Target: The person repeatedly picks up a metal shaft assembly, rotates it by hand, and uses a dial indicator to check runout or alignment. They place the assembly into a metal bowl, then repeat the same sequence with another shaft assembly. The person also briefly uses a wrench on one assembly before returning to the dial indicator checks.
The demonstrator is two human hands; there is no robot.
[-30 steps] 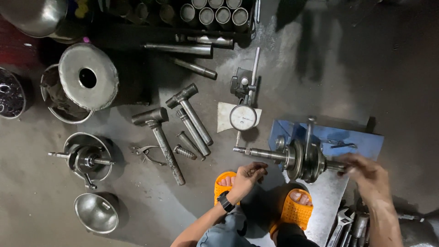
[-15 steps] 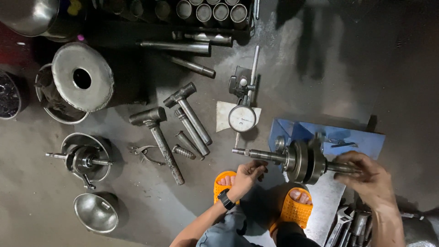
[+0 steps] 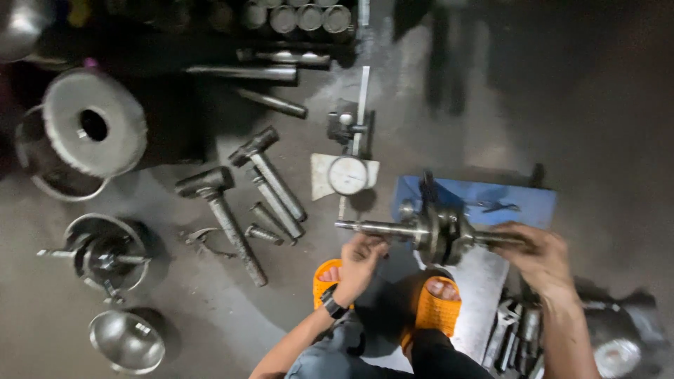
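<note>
workshop | concrete floor (image 3: 597, 126) | hammers (image 3: 223, 210), dial gauge (image 3: 347, 175), crankshaft (image 3: 435, 231)

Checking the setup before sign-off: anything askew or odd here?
Nothing stands out. Both hands, left hand and right hand, hold the crankshaft level by its shaft ends; hammers lie loose on the floor.

**Single head-worn view, looking straight down**

My only camera sits on the head, facing steeply down at the concrete floor (image 3: 604, 126) from squatting height. Near edge: my sandalled feet (image 3: 382, 295); far edge: racked tubes (image 3: 302, 15). No second view overlaps.
</note>
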